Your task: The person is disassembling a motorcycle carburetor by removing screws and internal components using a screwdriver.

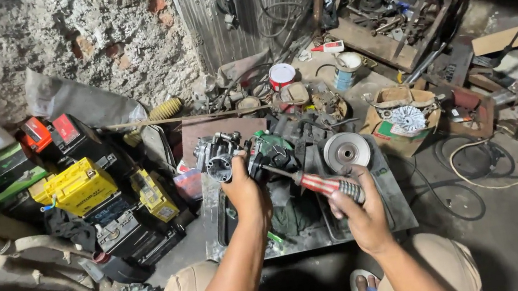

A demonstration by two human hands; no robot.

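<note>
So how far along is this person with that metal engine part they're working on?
Mid-job, it seems. The metal part, perhaps a carburettor, is already off any machine, gripped in the left hand over a metal tray. In hand: the right hand holds a red-and-striped screwdriver, tip pointing toward the part. Whether screws are out is too small to tell. A grey pulley disc lies loose nearby.

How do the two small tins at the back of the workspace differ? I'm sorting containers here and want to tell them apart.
The left tin is red with a white top turned toward the camera, so it looks closed or capped. The right tin is bluish with a pale rim and stands open, its dark inside visible. The right tin looks slightly taller. Both are small round cans standing among scattered parts, away from both hands.
</note>
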